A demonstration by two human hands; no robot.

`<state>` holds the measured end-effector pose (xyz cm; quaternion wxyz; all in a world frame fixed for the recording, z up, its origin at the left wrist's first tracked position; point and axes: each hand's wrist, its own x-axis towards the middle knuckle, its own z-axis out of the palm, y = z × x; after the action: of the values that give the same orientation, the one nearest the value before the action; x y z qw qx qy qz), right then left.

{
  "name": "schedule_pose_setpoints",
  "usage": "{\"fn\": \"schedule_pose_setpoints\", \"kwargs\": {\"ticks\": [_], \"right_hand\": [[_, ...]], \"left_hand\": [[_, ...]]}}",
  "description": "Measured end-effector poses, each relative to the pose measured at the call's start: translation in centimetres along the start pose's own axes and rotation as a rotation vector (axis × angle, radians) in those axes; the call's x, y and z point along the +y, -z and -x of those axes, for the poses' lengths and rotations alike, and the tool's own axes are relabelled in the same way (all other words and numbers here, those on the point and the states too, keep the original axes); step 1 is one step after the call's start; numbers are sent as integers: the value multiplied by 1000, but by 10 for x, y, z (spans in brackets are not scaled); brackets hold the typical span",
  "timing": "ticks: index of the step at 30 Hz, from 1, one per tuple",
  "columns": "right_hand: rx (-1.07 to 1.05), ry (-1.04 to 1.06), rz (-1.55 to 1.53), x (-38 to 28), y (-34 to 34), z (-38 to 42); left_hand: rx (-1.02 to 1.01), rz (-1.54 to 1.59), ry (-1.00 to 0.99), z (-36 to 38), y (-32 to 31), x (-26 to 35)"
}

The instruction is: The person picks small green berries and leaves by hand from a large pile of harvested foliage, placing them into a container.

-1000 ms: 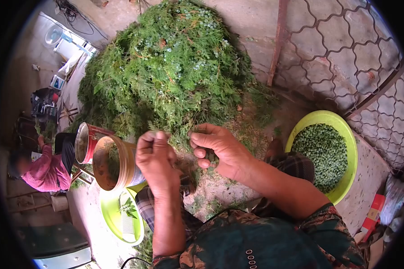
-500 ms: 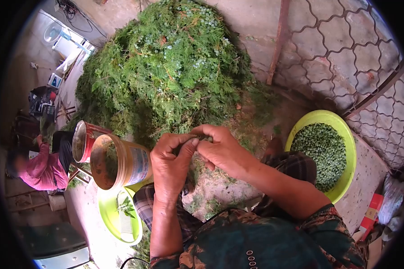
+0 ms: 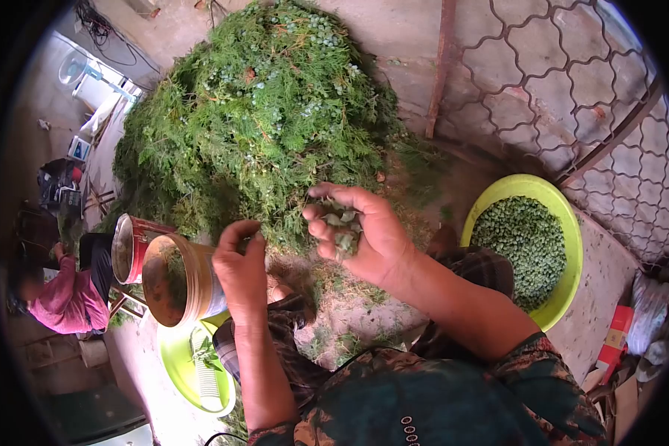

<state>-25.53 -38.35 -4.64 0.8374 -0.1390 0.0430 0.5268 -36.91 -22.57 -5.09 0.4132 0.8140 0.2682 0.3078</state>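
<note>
Several pale green berries (image 3: 345, 232) lie in the palm and curled fingers of my right hand (image 3: 372, 234), which is turned partly upward. To its left, apart from it, my left hand (image 3: 241, 271) is closed, thumb and fingertips together; whatever it may hold is too small to make out. Beyond both hands rises a large pile of green branches with bluish berries (image 3: 275, 111). A yellow-green basin (image 3: 574, 256) full of green berries (image 3: 524, 249) stands on the right.
At the left are a tan bucket (image 3: 204, 286), a red bucket (image 3: 143, 241) and a yellow-green basin (image 3: 172, 364) holding a ribbed white item and a sprig. Another person in pink (image 3: 70, 297) sits far left. A wire mesh panel (image 3: 557, 82) leans at the upper right.
My hands were together and have moved apart, the left one leftward. My right hand has turned, showing the berries in its palm. The whole view has shifted slightly.
</note>
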Motion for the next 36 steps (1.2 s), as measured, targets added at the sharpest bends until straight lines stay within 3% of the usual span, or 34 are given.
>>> {"fn": "schedule_pose_setpoints", "kwargs": {"ticks": [1,4,5,7,8,9,12,18,20,26,29,33,35,36], "right_hand": [[53,38,-16,-2,-8,3],[78,88,-64,-2,-8,4],[47,101,-88,-3,-6,4],[67,115,-82,-3,-6,5],[77,123,-71,-3,-7,5],[76,122,-73,-4,-7,5],[92,125,-93,-7,-7,5],[36,175,-88,-8,3,3],[21,175,-101,-10,0,7],[52,131,-136,-12,6,11],[77,122,-57,-5,7,10],[13,64,276,-4,9,15],[6,90,185,-10,10,13],[1,113,93,-14,11,13]], "left_hand": [[8,-432,-336,1,-1,-5],[117,-685,-430,17,-10,43],[111,-681,-432,21,-11,51],[-18,-237,-179,34,-9,64],[-143,-94,-203,39,-10,76],[-178,-92,-298,44,-18,78],[-264,-112,-200,50,-31,89],[-217,-87,-250,47,-48,67],[-162,59,-87,46,-48,67],[-89,142,62,35,-50,76],[-33,162,-105,29,-57,77],[-65,181,-67,27,-63,69],[75,-51,-145,19,-58,64],[92,73,-20,16,-50,67]]}}
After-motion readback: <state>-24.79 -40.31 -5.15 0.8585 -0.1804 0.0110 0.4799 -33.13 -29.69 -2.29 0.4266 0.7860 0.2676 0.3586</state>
